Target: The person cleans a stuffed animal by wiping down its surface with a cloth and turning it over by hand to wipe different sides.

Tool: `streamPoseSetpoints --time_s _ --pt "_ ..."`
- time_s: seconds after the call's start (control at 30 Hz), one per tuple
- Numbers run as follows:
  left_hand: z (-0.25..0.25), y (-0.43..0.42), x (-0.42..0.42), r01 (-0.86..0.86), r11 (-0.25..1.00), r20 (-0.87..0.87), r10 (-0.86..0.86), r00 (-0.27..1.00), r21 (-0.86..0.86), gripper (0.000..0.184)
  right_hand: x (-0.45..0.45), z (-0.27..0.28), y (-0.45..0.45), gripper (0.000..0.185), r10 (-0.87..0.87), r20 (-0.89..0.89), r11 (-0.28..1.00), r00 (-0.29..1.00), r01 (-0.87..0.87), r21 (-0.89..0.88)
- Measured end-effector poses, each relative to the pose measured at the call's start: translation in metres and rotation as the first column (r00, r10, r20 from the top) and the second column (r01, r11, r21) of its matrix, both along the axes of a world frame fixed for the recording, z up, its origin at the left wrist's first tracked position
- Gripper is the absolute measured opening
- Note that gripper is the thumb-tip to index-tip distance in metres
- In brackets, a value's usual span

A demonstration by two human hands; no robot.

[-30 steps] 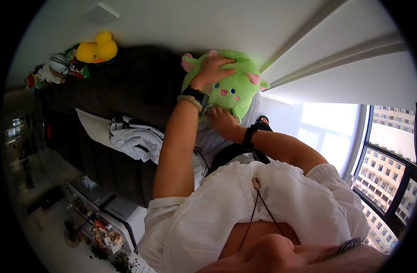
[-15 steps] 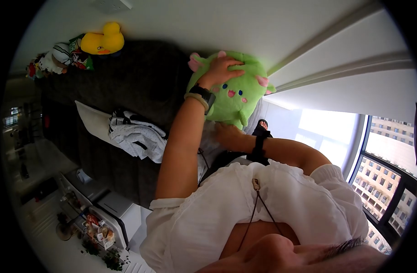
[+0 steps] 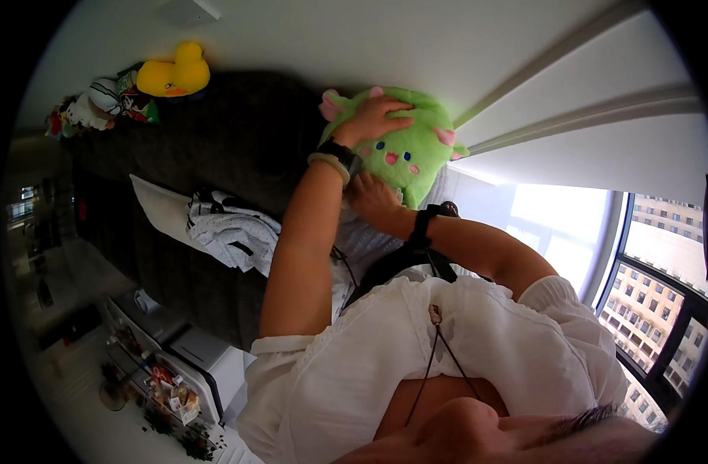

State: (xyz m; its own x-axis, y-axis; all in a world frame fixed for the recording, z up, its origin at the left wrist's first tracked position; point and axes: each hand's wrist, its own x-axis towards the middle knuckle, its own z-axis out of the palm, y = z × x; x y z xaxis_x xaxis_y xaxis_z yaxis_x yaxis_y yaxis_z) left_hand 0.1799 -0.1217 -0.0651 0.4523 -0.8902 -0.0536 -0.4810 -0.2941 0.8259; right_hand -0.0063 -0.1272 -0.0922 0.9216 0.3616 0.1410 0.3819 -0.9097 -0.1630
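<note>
We are looking down past a person's white blouse (image 3: 369,329), which is filling the view at 6 o'clock, toward two bare arms that are reaching toward 12. Between 12 and 1 o'clock, a round green plush toy (image 3: 427,139) is sitting against the pale wall (image 3: 284,42). Its face is showing two blue eyes, a pink open mouth and pink cheeks, and a pink ear is sticking out at its 10 o'clock.

The left hand (image 3: 369,121) is lying over the toy's 11 o'clock side, its fingers spreading loosely across the plush rather than clenching. A dark watch and a pale band are circling that wrist. The right hand (image 3: 377,204) is touching the toy's lower edge, near its 7 o'clock. Its fingers are bending in toward the plush and partly hiding, so we are not managing to tell whether they are grasping anything. A dark band (image 3: 421,228) is wrapping the right wrist.

At 10 o'clock a dark sofa (image 3: 238,124) is stretching out, and a yellow duck toy (image 3: 172,77) is perching along its top beside several smaller toys (image 3: 98,104). At 9 o'clock a crumpled grey-and-black cloth (image 3: 234,236) is lying against a flat white piece (image 3: 164,213). At 3 o'clock a window (image 3: 636,298) is framing tan buildings outside.
</note>
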Motion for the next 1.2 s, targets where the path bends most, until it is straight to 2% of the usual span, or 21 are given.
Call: streamPoseSetpoints --time_s 0.23,0.43,0.53,0.63,0.73,0.83,0.87,0.97,1.1,1.13,1.2 --pt "-0.018 0.0 0.008 0.02 0.999 -0.08 -0.023 0.997 -0.047 0.048 -0.021 0.019 -0.029 0.032 -0.067 0.083 0.973 0.994 0.046 0.227" --pt "-0.007 0.002 0.004 0.024 1.0 -0.076 -0.024 0.997 -0.005 0.045 -0.072 0.015 -0.095 0.037 -0.173 -0.047 0.947 0.984 0.179 0.267" --pt "-0.004 -0.001 0.004 0.036 0.999 -0.021 -0.035 0.999 0.038 0.046 -0.091 0.002 -0.114 0.036 -0.206 -0.224 0.941 0.952 0.256 0.221" --pt "-0.001 -0.001 0.002 0.046 0.998 0.002 -0.046 0.999 0.035 0.046 -0.107 -0.023 -0.124 0.035 -0.278 -0.37 0.925 0.887 0.351 0.147" --pt "0.008 -0.001 -0.006 -0.014 1.0 0.025 0.015 1.0 -0.015 0.054 -0.127 -0.031 -0.142 0.039 -0.406 -0.571 0.841 0.713 0.536 0.071" --pt "0.03 0.003 -0.016 0.044 0.996 0.185 -0.058 0.981 0.083 0.064 -0.145 -0.031 -0.173 0.039 -0.492 -0.671 0.744 0.555 0.668 0.007" --pt "0.035 0.004 -0.024 0.002 0.998 0.229 -0.017 0.973 0.066 0.069 -0.152 -0.032 -0.185 0.04 -0.504 -0.66 0.727 0.557 0.686 0.023" --pt "0.053 0.015 -0.055 -0.127 0.991 0.43 0.101 0.897 0.03 0.065 -0.163 -0.018 -0.217 0.041 -0.513 -0.661 0.633 0.548 0.761 0.14" --pt "0.071 0.046 -0.111 -0.183 0.981 0.559 0.184 0.809 -0.058 0.06 -0.158 0.005 -0.246 0.043 -0.482 -0.525 0.554 0.701 0.708 0.438" --pt "0.074 0.057 -0.126 -0.212 0.975 0.577 0.209 0.79 -0.065 0.061 -0.153 0.016 -0.248 0.044 -0.491 -0.492 0.549 0.718 0.694 0.465" --pt "0.078 0.078 -0.156 -0.284 0.957 0.608 0.262 0.75 -0.062 0.059 -0.14 0.038 -0.25 0.047 -0.39 -0.564 0.36 0.727 0.685 0.634"
